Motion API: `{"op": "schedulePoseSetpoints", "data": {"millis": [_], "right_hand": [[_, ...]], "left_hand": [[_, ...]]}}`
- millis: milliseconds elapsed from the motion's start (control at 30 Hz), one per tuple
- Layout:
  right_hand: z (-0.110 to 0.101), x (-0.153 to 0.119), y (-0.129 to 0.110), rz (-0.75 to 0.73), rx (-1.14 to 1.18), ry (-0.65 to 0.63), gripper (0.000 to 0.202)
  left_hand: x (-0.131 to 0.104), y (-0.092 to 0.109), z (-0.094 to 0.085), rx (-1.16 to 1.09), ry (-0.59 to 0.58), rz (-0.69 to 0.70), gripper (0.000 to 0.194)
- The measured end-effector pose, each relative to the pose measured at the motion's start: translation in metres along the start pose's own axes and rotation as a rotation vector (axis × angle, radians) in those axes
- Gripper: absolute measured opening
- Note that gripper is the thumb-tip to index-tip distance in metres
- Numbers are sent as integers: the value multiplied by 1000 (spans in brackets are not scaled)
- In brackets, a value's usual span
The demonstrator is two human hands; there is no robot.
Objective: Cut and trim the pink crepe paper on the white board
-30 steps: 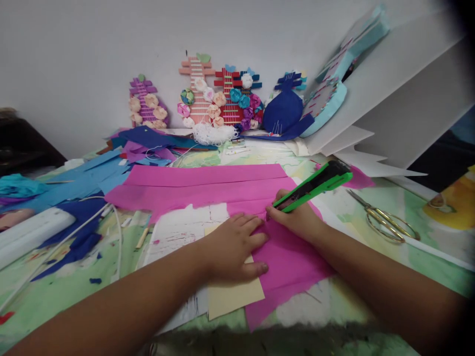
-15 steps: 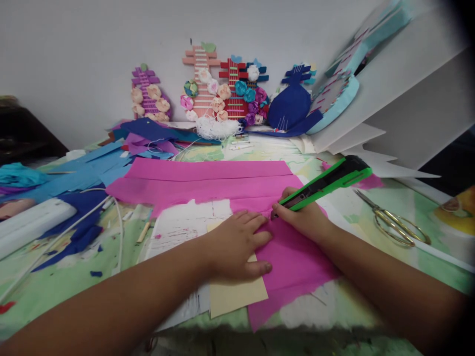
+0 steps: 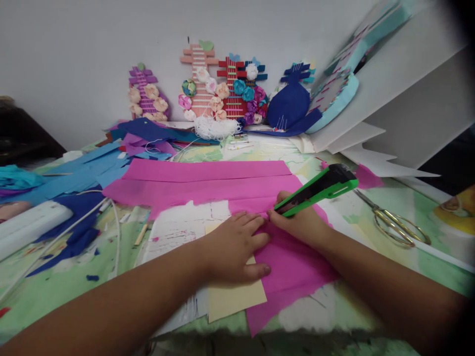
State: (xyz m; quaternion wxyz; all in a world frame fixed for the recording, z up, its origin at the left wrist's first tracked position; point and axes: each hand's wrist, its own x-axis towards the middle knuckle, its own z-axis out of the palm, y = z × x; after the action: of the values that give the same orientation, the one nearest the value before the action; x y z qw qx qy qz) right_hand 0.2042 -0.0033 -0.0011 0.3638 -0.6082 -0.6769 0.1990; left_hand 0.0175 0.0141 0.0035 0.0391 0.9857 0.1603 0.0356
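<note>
Fingers spread, my left hand (image 3: 237,247) lies flat over a cream card (image 3: 235,301) and the edge of a thin magenta sheet (image 3: 293,254). My right hand (image 3: 300,222) is closed around a green and black utility knife (image 3: 319,190). The knife slants down to the left, its tip low by the magenta sheet and close to my left fingertips; the blade itself is hidden by my fingers. Under the card and magenta sheet is a white board (image 3: 185,230) with dark and pink cut marks. A long folded magenta piece (image 3: 208,173) stretches behind my hands.
Gold-handled scissors (image 3: 395,222) lie at the right. A white power strip (image 3: 35,230), its cable and blue scraps (image 3: 74,242) are on the left. Decorated lute-shaped crafts (image 3: 233,89) lean on the wall behind white yarn (image 3: 217,127). Large white sheets (image 3: 389,99) stand at the right.
The utility knife in my right hand has tilted, its back end dropping and shifting left toward me. My left hand keeps its place on the card.
</note>
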Motion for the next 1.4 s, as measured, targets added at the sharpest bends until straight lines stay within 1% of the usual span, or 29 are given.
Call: {"op": "schedulePoseSetpoints", "data": {"millis": [167, 300, 533, 800, 933, 1100, 1400], "right_hand": [[-2, 2, 4, 59, 105, 38, 23], [-4, 2, 2, 87, 119, 27, 22], [-5, 1, -3, 72, 69, 34, 23], [-2, 0, -2, 22, 41, -32, 24], [-4, 0, -1, 37, 96, 3, 26], [-9, 1, 1, 114, 219, 2, 25], [-6, 2, 0, 77, 113, 13, 25]], "left_hand": [[-1, 0, 1, -2, 1, -4, 55], [-1, 0, 1, -6, -3, -4, 54], [0, 1, -2, -6, -27, -8, 55], [0, 1, -1, -12, -9, -3, 52], [-1, 1, -1, -16, -9, -5, 54], [0, 1, -1, -18, -20, -7, 55], [0, -1, 1, -10, -18, 1, 55]]}}
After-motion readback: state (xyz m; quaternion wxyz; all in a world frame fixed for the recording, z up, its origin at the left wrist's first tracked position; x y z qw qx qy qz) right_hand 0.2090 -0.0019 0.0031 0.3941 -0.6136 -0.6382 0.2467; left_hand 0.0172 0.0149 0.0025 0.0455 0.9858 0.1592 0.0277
